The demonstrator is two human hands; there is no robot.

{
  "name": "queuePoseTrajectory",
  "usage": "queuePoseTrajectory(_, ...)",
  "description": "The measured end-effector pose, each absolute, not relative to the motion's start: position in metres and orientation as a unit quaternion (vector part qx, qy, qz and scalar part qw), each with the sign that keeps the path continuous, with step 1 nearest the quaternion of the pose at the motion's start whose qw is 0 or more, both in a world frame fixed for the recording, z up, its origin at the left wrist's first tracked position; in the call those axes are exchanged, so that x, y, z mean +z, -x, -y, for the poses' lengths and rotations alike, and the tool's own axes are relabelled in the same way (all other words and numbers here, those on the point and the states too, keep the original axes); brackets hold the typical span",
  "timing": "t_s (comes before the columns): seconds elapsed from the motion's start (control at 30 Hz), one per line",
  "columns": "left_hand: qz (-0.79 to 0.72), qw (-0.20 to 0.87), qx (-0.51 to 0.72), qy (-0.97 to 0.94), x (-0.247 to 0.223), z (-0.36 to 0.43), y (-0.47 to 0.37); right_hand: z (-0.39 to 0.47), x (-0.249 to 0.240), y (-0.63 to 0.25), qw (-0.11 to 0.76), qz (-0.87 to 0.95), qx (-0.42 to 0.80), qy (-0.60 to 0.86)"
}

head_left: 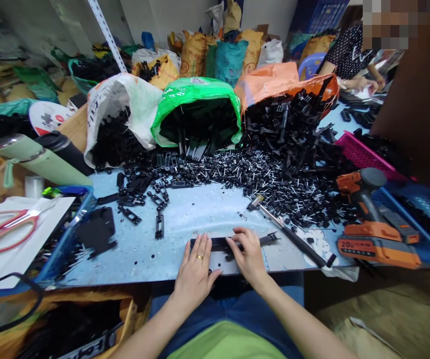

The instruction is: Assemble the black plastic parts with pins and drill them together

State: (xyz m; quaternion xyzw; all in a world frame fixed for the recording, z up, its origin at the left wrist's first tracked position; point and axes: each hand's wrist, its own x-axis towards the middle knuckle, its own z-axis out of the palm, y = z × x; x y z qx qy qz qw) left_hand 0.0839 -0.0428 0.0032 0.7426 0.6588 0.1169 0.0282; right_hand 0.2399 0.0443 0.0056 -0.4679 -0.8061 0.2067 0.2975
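Note:
A long black plastic part (219, 244) lies on the light blue table close to its front edge. Over its left end rests my left hand (197, 264), flat and with the fingers stretched out, a ring on one of them. My right hand (247, 252) has its fingers bent round the part's right side, thumb and fingertips on it. Just right of my right hand, a forked black piece (270, 239) sticks out; my hand partly hides how it joins the rest. Small black bits lie near my left hand.
A hammer (293, 234) and an orange cordless drill (375, 224) lie right. Black parts and pins (259, 174) are heaped behind, before white, green (200, 86) and orange sacks. Scissors (13, 227) and a blue basket (83, 209) stand left. Another person (353, 55) works back right.

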Motion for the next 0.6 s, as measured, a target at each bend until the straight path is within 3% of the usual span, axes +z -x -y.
queuePoseTrajectory(0.37,-0.66,0.056,0.114,-0.74,-0.002,0.042,-0.084,-0.044,0.005,-0.232,0.217,0.811,0.198,0.505)
queuePoseTrajectory(0.6,-0.651,0.067,0.144,-0.742,0.017,0.051,-0.081,-0.053,-0.011,-0.246,0.23,0.76,0.331,0.51)
